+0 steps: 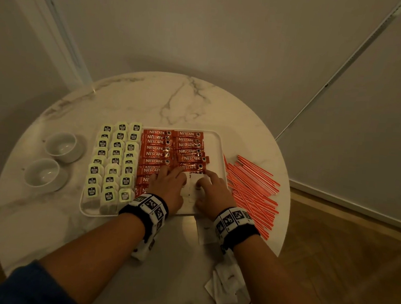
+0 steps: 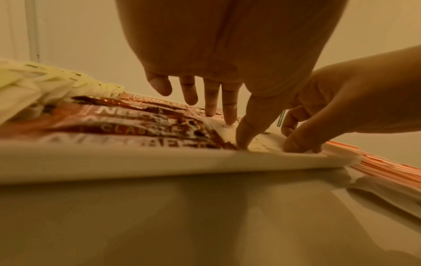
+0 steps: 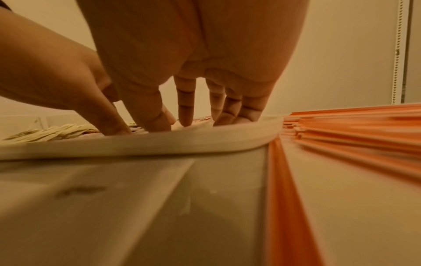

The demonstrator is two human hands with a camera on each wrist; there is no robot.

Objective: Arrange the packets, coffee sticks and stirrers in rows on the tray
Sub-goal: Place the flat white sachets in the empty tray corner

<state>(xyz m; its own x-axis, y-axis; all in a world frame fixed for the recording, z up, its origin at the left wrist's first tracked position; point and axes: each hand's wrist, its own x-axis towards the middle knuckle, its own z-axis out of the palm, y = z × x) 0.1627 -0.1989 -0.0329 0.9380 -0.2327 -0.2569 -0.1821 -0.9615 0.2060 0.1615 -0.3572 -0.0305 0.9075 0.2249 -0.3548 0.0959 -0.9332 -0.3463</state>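
Note:
A white tray (image 1: 216, 141) lies on a round marble table (image 1: 175, 96). Green tea bag packets (image 1: 113, 163) fill its left side in three columns. Red coffee sticks (image 1: 156, 148) lie beside them in two columns. At the tray's front middle lie small white packets (image 1: 192, 187). My left hand (image 1: 168, 180) presses straight fingers (image 2: 230, 111) on the sticks and the white packets (image 2: 264, 144). My right hand (image 1: 212, 189) touches the same packets with its fingertips (image 3: 185, 118). Orange stirrers (image 1: 252, 188) lie heaped on the table right of the tray.
Two white cups (image 1: 60, 145) (image 1: 42, 174) stand on the table left of the tray. Loose white packets (image 1: 224, 285) lie near the front edge under my right forearm. Walls close in behind the table, and wood floor (image 1: 343, 249) shows at the right.

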